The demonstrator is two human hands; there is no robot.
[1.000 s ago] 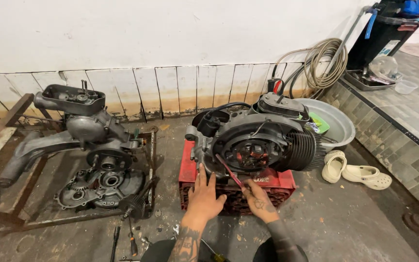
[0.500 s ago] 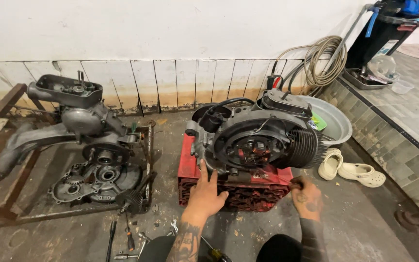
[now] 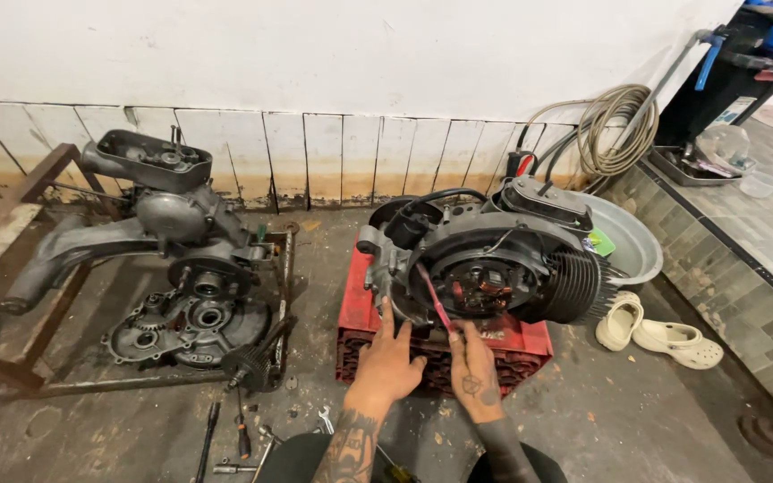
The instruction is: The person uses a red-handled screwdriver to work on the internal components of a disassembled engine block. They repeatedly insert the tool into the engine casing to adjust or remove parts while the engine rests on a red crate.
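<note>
A dark scooter engine [image 3: 494,268] with a round flywheel housing and finned cylinder rests on a red plastic crate [image 3: 512,344]. My left hand [image 3: 391,362] lies flat, fingers spread, against the crate and the engine's lower left edge. Beside it, my right hand [image 3: 474,371] grips a red-handled screwdriver [image 3: 434,300] whose shaft points up and left into the open flywheel area. Both forearms are tattooed.
A second, opened engine [image 3: 181,259] sits in a rusty metal frame [image 3: 38,313] at left. Loose tools [image 3: 239,438] lie on the concrete floor. A grey basin [image 3: 632,241], coiled hose [image 3: 610,134] and white clogs [image 3: 664,333] are at right by a tiled step.
My right hand went out to the right of the crate, then came back to the engine's front, now holding the red-handled screwdriver. My left hand stayed on the crate.
</note>
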